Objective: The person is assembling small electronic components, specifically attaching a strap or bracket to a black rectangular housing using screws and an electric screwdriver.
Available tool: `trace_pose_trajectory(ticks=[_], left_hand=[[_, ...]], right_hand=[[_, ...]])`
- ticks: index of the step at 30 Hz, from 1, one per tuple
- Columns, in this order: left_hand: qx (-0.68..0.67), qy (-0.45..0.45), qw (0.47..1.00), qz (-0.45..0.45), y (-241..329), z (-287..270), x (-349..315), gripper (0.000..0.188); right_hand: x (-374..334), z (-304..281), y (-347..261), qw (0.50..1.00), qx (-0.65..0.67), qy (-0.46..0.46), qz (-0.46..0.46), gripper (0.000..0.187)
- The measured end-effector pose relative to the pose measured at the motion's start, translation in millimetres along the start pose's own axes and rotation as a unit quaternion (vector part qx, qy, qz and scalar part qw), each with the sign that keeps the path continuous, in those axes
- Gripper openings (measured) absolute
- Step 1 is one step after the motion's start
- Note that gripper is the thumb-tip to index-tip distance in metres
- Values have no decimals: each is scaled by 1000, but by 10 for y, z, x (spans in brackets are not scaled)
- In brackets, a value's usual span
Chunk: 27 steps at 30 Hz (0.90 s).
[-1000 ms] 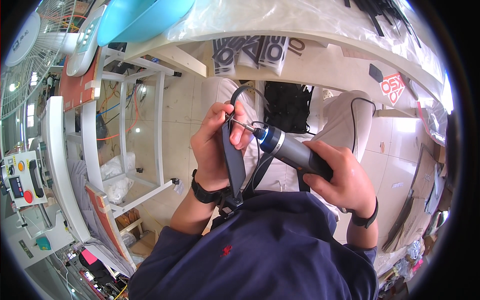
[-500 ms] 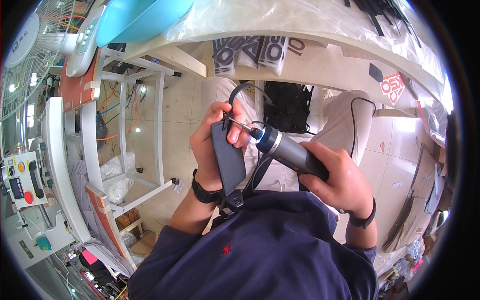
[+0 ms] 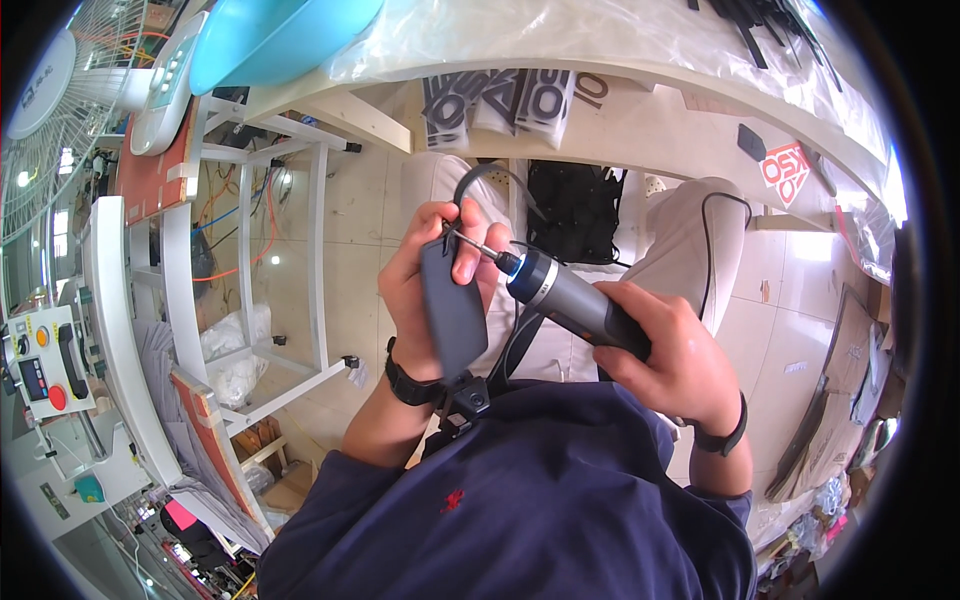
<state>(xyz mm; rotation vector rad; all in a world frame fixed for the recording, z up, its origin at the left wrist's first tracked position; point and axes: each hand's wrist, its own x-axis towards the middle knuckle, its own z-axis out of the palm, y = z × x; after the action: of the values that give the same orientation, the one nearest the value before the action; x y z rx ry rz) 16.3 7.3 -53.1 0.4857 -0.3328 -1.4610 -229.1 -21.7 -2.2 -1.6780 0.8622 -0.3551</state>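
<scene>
A flat dark grey panel (image 3: 455,312), shaped like a strap end or tag, hangs from my left hand (image 3: 403,290). My left fingers pinch its upper end, where a thin black strap (image 3: 520,183) curves away. My right hand (image 3: 690,355) wraps round a grey electric screwdriver (image 3: 585,303) with a glowing ring near its nose. Its metal bit points up and left to the pinched end of the panel. The bit's tip meets my left fingertips there, and the fastener, if any, is too small to make out.
A table (image 3: 650,140) with plastic-wrapped items runs across the far side, carrying a turquoise basin (image 3: 285,40) at its left. A white metal frame (image 3: 320,260) and a fan (image 3: 75,90) stand left. A black mesh bag (image 3: 575,212) lies between my knees.
The panel has swung slightly and looks smeared at its lower end. The screwdriver and my right hand have shifted a little to the left and up. Both grips are unchanged.
</scene>
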Motion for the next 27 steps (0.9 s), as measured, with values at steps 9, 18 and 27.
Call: trace_pose_trajectory(ticks=[9,18,27], left_hand=[[8,1,1000,5,-54,9,27,23],[214,67,974,47,-1,75,83,21],[403,29,915,11,-20,301,83,29]], right_hand=[[-34,65,35,1000,-4,8,15,44],[-284,-83,243,992,-6,101,77,40],[-443,-236,256,976,23,161,141,41]])
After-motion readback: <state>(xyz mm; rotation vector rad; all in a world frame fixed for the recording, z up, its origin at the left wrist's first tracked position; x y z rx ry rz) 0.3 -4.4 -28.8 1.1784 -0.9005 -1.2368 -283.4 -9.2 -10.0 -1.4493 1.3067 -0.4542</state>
